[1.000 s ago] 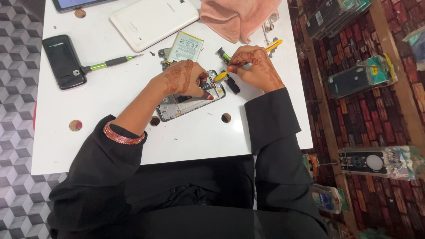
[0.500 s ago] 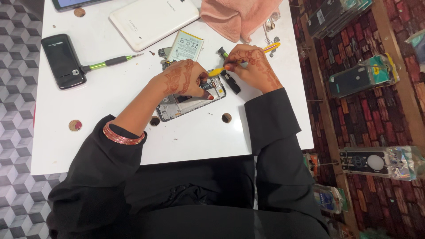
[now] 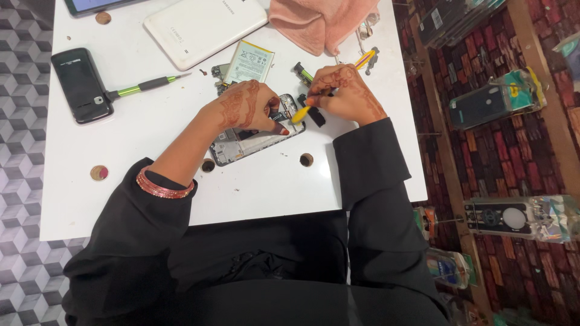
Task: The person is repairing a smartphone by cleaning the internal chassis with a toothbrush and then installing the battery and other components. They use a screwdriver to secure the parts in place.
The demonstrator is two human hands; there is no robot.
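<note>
**Two hands on an opened phone at a white table**

A white table (image 3: 151,199) fills the upper left and centre of the frame. Left of it runs a grey floor of cube-pattern tiles (image 3: 24,199); to the right lies a dark red patterned surface (image 3: 513,151) scattered with clear-packed phone cases.

The opened phone (image 3: 241,145) lies at the centre of the frame, its back off and its insides showing. The left hand (image 3: 244,107) rests on the phone's upper end, fingers curled down and pressing on it, one fingertip touching the frame near the upper right corner. The right hand (image 3: 344,90), just right of the phone, pinches a yellow-tipped tool (image 3: 302,113) with fingers closed narrow around the shaft; the yellow tip touches the phone's upper right corner, close beside the left fingertips.

Counted on the table: one loose battery (image 3: 249,61) above the left hand, one green-handled screwdriver (image 3: 142,86), one black phone (image 3: 81,84) at left, one white tablet (image 3: 202,27) face down, one pink cloth (image 3: 323,21) at the top.
</note>
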